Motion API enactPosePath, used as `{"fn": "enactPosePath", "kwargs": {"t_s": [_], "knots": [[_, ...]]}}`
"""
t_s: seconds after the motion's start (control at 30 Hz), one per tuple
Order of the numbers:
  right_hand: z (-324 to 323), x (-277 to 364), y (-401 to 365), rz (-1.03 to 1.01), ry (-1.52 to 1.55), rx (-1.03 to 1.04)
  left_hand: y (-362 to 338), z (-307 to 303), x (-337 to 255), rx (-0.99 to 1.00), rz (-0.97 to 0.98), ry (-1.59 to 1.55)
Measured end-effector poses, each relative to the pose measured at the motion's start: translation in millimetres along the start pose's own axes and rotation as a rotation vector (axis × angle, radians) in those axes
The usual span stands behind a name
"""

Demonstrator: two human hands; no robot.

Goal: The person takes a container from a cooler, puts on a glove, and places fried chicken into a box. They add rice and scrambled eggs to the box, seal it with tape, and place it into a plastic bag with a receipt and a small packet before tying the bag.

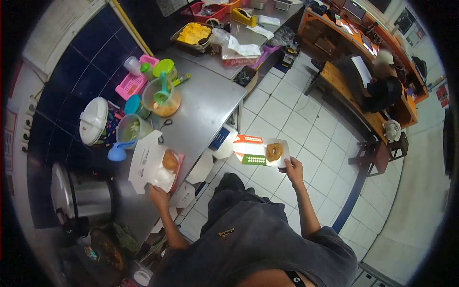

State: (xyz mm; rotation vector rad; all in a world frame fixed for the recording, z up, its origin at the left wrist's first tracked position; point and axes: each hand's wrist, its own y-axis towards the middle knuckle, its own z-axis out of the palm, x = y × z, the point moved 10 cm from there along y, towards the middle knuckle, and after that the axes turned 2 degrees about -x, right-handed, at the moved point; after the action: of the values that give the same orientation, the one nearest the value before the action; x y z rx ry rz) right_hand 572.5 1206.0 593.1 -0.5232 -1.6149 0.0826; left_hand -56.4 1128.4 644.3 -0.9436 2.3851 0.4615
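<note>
My left hand (159, 196) grips the near edge of an open paper food box (141, 165) at the steel counter's edge. Inside that box sit a mound of white rice (164, 179) and a golden fried piece (169, 160). Out to the right, over the floor, my right hand (292, 172) pinches the corner of a second open carton (282, 159). Its flaps carry orange and green print, and a browned, crisp fried piece (274, 151) lies in it. The thumb shows on top; the fingers beneath are partly hidden.
Along the steel counter (203, 103) stand a clear tub with a green ladle (162, 98), a tub with a blue handle (131, 131), scissors (165, 125) and a yellow food tray (193, 34). A large pot (91, 196) is at left. A person (382, 83) sits at a wooden bench.
</note>
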Motion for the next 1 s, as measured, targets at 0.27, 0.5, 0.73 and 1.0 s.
{"fn": "enactPosePath", "kwargs": {"t_s": [0.27, 0.5, 0.73, 1.0], "knots": [[-35.8, 27.7, 136.8, 0.04, 0.059, -0.098, 17.0, 145.7, -134.0, 0.133, -0.331, -0.511], [-82.0, 63.5, 221.9, 0.096, 0.087, -0.172, 75.1, 182.4, -370.5, 0.591, -0.008, -0.392], [-134.5, 65.5, 331.2, 0.112, 0.183, -0.213, 227.9, 327.2, -565.0, 0.338, 0.031, -0.284], [-246.2, 76.7, 446.4, 0.121, 0.169, -0.325, 272.2, 438.2, -525.4, 0.436, -0.362, -0.882]]}}
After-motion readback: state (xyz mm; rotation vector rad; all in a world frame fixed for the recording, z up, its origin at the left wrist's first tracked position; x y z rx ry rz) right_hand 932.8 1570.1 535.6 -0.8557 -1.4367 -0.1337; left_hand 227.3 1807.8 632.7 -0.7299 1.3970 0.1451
